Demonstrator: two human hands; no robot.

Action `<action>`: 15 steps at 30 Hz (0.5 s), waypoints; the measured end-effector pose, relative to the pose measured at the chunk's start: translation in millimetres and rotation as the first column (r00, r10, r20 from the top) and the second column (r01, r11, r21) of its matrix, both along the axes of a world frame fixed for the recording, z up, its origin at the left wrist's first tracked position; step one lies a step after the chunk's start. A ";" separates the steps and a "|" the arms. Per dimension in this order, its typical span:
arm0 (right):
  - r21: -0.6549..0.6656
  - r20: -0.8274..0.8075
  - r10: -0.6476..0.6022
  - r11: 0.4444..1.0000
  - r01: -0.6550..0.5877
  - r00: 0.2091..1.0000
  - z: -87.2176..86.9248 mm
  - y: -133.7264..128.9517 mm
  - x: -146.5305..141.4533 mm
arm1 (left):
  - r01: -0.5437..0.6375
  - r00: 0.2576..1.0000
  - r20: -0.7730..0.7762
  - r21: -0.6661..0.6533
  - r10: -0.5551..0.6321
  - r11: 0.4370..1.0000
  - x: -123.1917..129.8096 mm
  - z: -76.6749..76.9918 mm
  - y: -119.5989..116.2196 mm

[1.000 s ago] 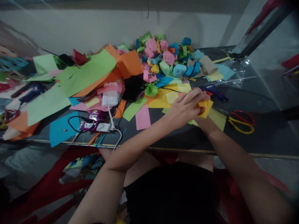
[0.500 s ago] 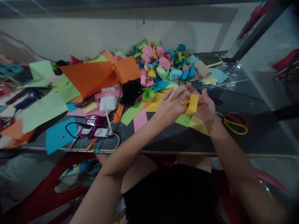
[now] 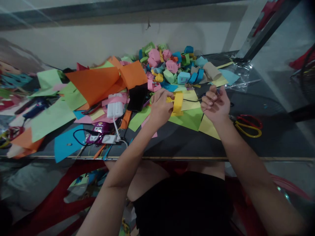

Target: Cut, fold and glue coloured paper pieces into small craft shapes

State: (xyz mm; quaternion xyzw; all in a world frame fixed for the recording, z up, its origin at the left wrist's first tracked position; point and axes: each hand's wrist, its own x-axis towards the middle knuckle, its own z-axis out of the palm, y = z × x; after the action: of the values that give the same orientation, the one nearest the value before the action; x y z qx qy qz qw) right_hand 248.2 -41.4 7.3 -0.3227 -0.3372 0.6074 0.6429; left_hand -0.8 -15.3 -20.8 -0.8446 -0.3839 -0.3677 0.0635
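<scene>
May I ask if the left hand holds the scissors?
No, the left hand holds yellow paper; the scissors lie on the table.

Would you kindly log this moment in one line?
left hand: holds bent yellow paper strip; right hand: half-curled, grip unclear; red-and-yellow-handled scissors: on dark tabletop

on the dark tabletop (image 3: 182, 148) lie a blue sheet (image 3: 70, 139), a pale yellow sheet (image 3: 209, 127) and red-and-yellow scissors (image 3: 247, 126).

Yellow strip (image 3: 178, 103) is looking like matt paper. Near L, purple pwr block (image 3: 101, 126) is showing glossy plastic. Far R, clear wrap (image 3: 242, 82) is shining, plastic-like; cardbd tube (image 3: 212, 71) is looking matt. R, scissors handles (image 3: 249, 125) are looking smooth, plastic.
</scene>
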 end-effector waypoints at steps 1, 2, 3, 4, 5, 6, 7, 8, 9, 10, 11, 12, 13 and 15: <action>-0.005 0.013 0.006 1.000 -0.006 1.000 1.7 -1.8 -3.1 | 0.001 1.000 -0.005 -0.005 -0.001 1.000 0.6 0.4 -0.1; -0.002 0.023 0.015 1.000 -0.015 1.000 2.8 -3.0 -6.0 | 0.002 1.000 -0.008 -0.008 -0.002 1.000 1.1 1.1 0.0; 0.010 0.026 0.030 0.999 -0.030 0.999 3.1 -3.5 -8.4 | 0.002 1.000 -0.007 -0.004 -0.002 1.000 1.5 1.9 0.3; 0.026 0.024 0.048 0.998 -0.048 0.999 2.8 -3.5 -10.0 | 0.001 1.000 -0.001 0.007 -0.001 1.000 1.7 2.8 0.9; 0.040 0.019 0.064 0.997 -0.065 0.998 1.9 -3.0 -10.7 | -0.002 1.000 0.009 0.025 0.001 1.000 1.8 3.7 1.8; 0.046 0.014 0.079 0.996 -0.079 0.997 0.5 -2.0 -10.5 | -0.002 1.000 0.019 0.044 0.001 0.999 1.6 4.6 2.8; 0.038 0.007 0.095 0.995 -0.095 0.995 -1.2 -0.8 -9.5 | 0.001 1.000 0.025 0.057 -0.003 0.998 1.2 5.4 3.9; 0.016 0.001 0.113 0.993 -0.113 0.994 -3.3 0.7 -8.0 | 0.009 1.000 0.026 0.060 -0.010 0.998 0.6 6.1 4.8; -0.018 -0.004 0.135 0.991 -0.135 0.991 -5.6 2.4 -6.1 | 0.021 1.000 0.021 0.051 -0.022 0.998 0.0 6.5 5.7; -0.059 -0.008 0.154 0.986 -0.154 0.988 -7.9 4.2 -4.3 | 0.037 0.999 0.014 0.033 -0.037 0.999 -0.7 6.6 6.4; -0.100 -0.007 0.167 0.981 -0.167 0.986 -10.2 5.9 -2.7 | 0.052 0.999 0.007 0.009 -0.052 0.999 -1.4 6.2 7.0; -0.134 -0.004 0.168 0.977 -0.167 0.986 -12.4 7.4 -1.6 | 0.065 0.998 0.003 -0.015 -0.065 0.998 -2.0 5.3 7.5; -0.157 0.002 0.159 0.975 -0.156 0.987 -14.2 8.6 -0.9 | 0.075 0.997 -0.001 -0.034 -0.075 0.997 -2.6 4.0 8.1; -0.154 0.023 0.123 0.981 -0.118 0.992 -16.3 9.4 -0.5 | 0.082 0.997 0.001 -0.045 -0.082 0.996 -3.5 0.9 9.4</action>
State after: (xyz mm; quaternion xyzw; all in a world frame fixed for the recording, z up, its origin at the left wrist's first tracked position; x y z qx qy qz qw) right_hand 247.7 -31.9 -9.0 -0.3596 -0.3193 0.6639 0.5727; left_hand -4.2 -5.8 -19.9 -0.8610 -0.3571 -0.3610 0.0293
